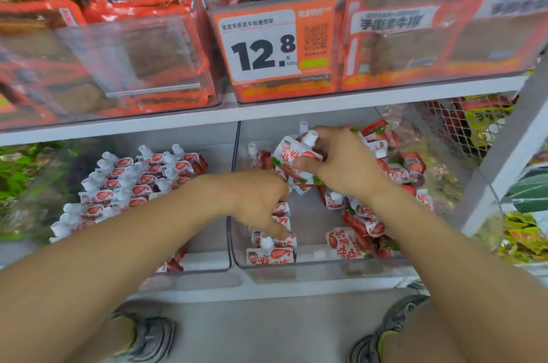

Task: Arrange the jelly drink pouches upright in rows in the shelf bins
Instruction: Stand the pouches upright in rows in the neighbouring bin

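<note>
Both bare forearms reach forward and converge toward the middle. The left hand [258, 199] is turned palm down, its fingers pointing downward with the fingertips lowest (what they touch is unclear). The right hand [341, 161] sits higher and farther forward, fingers and thumb curled in a grip.

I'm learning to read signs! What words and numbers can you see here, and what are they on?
"12.8": price tag on the upper bin.
Small print and QR code on that tag: too blurred to read.
Big characters on the orange packs: blurred, unreadable.
Red characters on the pouches: too blurred to read surely.
</note>
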### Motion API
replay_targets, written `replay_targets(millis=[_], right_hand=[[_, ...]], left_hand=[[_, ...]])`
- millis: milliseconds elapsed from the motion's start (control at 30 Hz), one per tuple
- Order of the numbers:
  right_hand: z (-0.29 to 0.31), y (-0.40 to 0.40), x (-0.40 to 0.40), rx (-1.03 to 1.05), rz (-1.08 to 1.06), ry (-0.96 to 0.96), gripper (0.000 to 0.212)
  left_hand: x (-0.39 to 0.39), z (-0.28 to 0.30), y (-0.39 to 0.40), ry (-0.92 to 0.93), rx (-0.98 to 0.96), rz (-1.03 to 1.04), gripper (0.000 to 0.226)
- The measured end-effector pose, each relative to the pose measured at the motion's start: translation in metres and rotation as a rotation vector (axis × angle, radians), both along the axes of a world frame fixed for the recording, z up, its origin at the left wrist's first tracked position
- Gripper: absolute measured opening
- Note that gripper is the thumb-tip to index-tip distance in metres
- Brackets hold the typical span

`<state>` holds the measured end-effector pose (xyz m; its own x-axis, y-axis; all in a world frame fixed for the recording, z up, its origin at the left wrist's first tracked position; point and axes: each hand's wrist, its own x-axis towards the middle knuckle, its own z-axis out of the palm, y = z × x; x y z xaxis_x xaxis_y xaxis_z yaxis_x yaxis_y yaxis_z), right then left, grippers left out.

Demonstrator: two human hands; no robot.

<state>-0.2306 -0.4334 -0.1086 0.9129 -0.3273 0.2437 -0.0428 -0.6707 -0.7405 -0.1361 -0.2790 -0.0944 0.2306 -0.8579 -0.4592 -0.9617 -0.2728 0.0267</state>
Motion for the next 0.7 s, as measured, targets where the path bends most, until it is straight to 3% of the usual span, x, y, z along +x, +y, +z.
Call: replay_targets(millis=[100, 200, 233, 300, 367, 467, 567, 700], right_hand=[[-0.010, 0.015, 0.011, -0.124, 0.132, 0.106, 0.033], [-0.027, 0.021, 0.018, -0.135, 0.343, 0.330, 0.014], [-0.030, 0.023, 0.020, -0.171, 0.370, 0.380, 0.023], [-0.032, 0.024, 0.025, -0.216, 0.398, 0.420, 0.033], [-0.026, 0.024, 0.029, -0.237, 0.413, 0.453, 0.033], [-0.019, 0.015, 0.033, -0.226, 0.444, 0.558, 0.028], [-0.020, 0.019, 0.033, -0.189, 0.444, 0.628, 0.038], [-0.035, 0.021, 0.028, -0.215, 0.462, 0.693, 0.073]], left_hand=[[-0.018, 0.011, 0.017, -0.038, -0.077, 0.025, 0.050], [-0.036, 0.015, 0.044, -0.068, -0.279, 0.014, 0.039], [-0.040, 0.013, 0.056, -0.084, -0.389, 0.001, 0.040], [-0.050, 0.004, 0.081, -0.122, -0.607, 0.040, 0.049], [-0.062, -0.007, 0.102, -0.055, -0.774, 0.248, 0.065], [-0.082, -0.022, 0.123, 0.173, -0.841, 0.554, 0.086], [-0.094, -0.040, 0.126, 0.278, -0.831, 0.663, 0.103], [-0.094, -0.052, 0.119, 0.276, -0.950, 0.718, 0.086]])
